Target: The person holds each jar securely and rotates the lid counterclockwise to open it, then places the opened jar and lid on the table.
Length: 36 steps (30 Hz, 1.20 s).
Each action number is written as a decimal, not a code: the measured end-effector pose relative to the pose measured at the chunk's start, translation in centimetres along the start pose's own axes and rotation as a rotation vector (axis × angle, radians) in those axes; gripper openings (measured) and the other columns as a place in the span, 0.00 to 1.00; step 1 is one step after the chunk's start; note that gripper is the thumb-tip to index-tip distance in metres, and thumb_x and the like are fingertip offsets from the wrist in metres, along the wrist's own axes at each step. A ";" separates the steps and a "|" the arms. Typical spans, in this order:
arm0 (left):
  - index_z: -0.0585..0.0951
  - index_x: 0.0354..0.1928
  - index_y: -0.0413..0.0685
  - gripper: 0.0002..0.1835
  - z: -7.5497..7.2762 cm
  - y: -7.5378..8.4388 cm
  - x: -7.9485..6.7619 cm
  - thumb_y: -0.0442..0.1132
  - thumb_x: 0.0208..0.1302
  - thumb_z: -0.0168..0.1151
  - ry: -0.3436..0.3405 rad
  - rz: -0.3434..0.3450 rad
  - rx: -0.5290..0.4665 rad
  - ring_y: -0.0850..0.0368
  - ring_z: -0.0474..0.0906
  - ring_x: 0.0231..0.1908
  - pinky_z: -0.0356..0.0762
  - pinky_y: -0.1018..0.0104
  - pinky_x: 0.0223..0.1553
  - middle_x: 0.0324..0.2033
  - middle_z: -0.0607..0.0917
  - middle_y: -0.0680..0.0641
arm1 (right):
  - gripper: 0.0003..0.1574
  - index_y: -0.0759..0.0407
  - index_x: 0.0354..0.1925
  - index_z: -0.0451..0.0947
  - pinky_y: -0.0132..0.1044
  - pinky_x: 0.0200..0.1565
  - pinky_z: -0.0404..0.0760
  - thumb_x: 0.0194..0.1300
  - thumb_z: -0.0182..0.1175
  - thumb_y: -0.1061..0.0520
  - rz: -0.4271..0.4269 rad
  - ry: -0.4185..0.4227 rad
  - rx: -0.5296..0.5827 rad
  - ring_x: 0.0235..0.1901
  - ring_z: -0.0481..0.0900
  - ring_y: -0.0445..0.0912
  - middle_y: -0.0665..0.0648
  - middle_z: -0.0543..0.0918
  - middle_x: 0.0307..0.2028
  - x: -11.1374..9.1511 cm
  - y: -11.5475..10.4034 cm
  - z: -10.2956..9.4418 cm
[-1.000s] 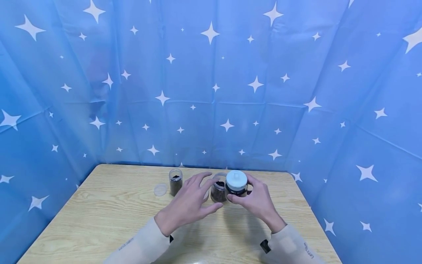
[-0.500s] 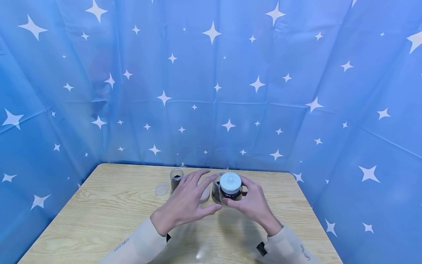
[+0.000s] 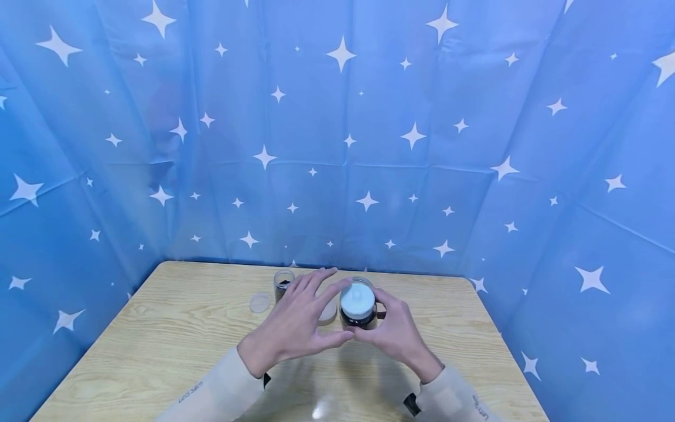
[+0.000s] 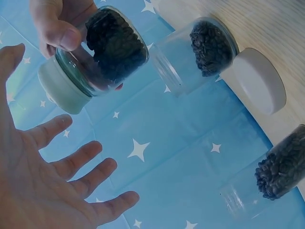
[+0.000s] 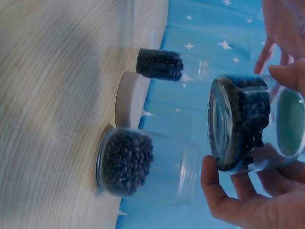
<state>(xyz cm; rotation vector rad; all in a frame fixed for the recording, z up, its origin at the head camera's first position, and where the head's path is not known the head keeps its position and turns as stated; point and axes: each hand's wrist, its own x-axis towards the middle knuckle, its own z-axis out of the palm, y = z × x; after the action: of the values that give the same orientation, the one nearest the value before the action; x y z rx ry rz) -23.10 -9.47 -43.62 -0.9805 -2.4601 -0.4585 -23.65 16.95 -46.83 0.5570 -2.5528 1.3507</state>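
My right hand grips a glass jar by its sides, raised off the table. Dark beans fill part of it, and a pale mint lid caps it. Just left of that lid, my left hand is spread with straight fingers, touching nothing. In the left wrist view a small gap separates its fingertips from the lid. A wide, lidless glass jar with similar beans stands on the table behind the raised one, which mostly hides it in the head view.
A slim open jar of dark beans stands farther left, partly behind my left hand. Between the jars lies a round beige lid. A clear disc lies left of the slim jar on the wooden table. A starry blue curtain hangs behind.
My right hand has carried the lidded jar left and slightly toward me, in front of the wide open jar. The left hand has shifted only slightly, staying spread.
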 end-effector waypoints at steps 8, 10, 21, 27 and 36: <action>0.67 0.91 0.71 0.51 -0.5 0.0 -0.3 0.77 0.72 0.72 -0.014 -0.015 -0.008 0.34 0.74 0.83 0.79 0.23 0.75 0.88 0.72 0.44 | 0.51 0.49 0.75 0.85 0.40 0.52 0.94 0.54 0.92 0.57 -0.071 -0.038 0.004 0.62 0.92 0.52 0.51 0.93 0.64 -0.2 -0.1 0.9; 0.67 0.91 0.71 0.51 -0.7 0.0 -0.4 0.76 0.72 0.72 -0.014 -0.009 -0.011 0.34 0.75 0.83 0.80 0.24 0.75 0.88 0.72 0.44 | 0.50 0.50 0.74 0.86 0.40 0.53 0.93 0.53 0.91 0.59 -0.074 -0.049 0.014 0.60 0.92 0.50 0.51 0.94 0.62 -0.2 -0.2 1.2; 0.70 0.90 0.71 0.47 -1.1 0.0 -0.4 0.72 0.75 0.73 -0.004 0.046 -0.051 0.38 0.76 0.81 0.84 0.31 0.74 0.87 0.72 0.46 | 0.51 0.54 0.76 0.83 0.38 0.57 0.95 0.55 0.88 0.62 -0.105 -0.085 0.074 0.54 0.94 0.43 0.51 0.94 0.58 -0.3 -0.6 2.4; 0.74 0.87 0.68 0.43 -0.9 0.2 -0.3 0.67 0.76 0.76 -0.003 0.086 -0.081 0.41 0.79 0.80 0.91 0.40 0.67 0.86 0.73 0.47 | 0.49 0.52 0.76 0.83 0.38 0.55 0.95 0.58 0.88 0.58 -0.123 -0.090 0.093 0.53 0.93 0.40 0.51 0.94 0.57 -0.4 -0.7 2.8; 0.79 0.83 0.65 0.35 -0.6 0.6 -0.1 0.58 0.79 0.75 0.001 0.141 -0.111 0.47 0.81 0.78 0.95 0.52 0.58 0.82 0.80 0.47 | 0.42 0.49 0.72 0.85 0.39 0.55 0.95 0.61 0.88 0.55 -0.100 -0.084 0.096 0.52 0.92 0.39 0.50 0.93 0.58 -0.7 -0.7 2.8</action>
<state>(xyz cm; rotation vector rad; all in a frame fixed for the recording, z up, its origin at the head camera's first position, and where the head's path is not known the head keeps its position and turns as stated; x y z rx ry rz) -22.42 -9.40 -43.10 -1.1886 -2.3664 -0.5520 -22.72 14.46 -48.13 0.7642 -2.4975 1.4492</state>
